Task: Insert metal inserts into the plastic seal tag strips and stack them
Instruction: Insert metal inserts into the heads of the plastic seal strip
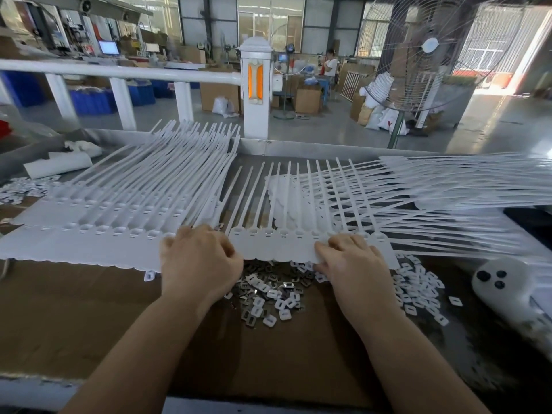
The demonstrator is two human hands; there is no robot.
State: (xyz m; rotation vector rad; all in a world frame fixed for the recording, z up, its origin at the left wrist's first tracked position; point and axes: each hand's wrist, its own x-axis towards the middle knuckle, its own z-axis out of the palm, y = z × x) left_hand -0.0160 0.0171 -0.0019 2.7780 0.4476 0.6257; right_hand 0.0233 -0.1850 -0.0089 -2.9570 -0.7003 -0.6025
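You are gripping the strip [286, 246] with both hands: left hand [200, 258] curled at its left end, right hand [352, 261] pinching its near edge. Inserts [268, 297] (a loose heap) are lying just below your fingers.

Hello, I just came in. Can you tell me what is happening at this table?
A person works on white plastic seal tag strips. The left hand and right hand both grip the near edge of one strip at the table's middle. A stack of strips lies to the left. A pile of small metal inserts sits between the forearms.
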